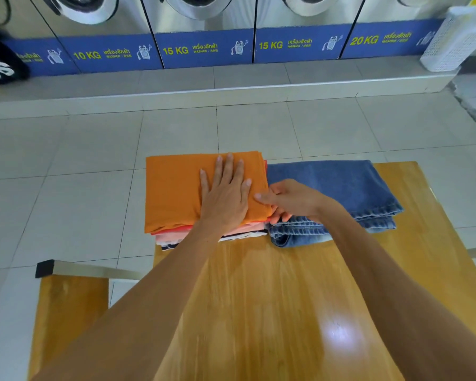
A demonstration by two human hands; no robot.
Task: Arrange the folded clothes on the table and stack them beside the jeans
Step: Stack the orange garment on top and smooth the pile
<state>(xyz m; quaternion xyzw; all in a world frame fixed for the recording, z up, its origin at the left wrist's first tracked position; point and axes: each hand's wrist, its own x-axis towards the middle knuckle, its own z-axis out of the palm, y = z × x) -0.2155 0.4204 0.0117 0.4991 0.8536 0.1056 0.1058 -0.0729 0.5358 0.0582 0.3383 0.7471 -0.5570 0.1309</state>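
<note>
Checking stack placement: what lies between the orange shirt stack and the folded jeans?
Only the right hand, fingers tucked at the stack's edge beside the jeans; otherwise they touch, per the head view.

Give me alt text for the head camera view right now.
A person's left hand presses flat on an orange shirt topping a stack of folded clothes, while the right hand grips the stack's edge next to folded jeans. Both piles sit at the far end of a wooden table, facing washing machines.
</note>
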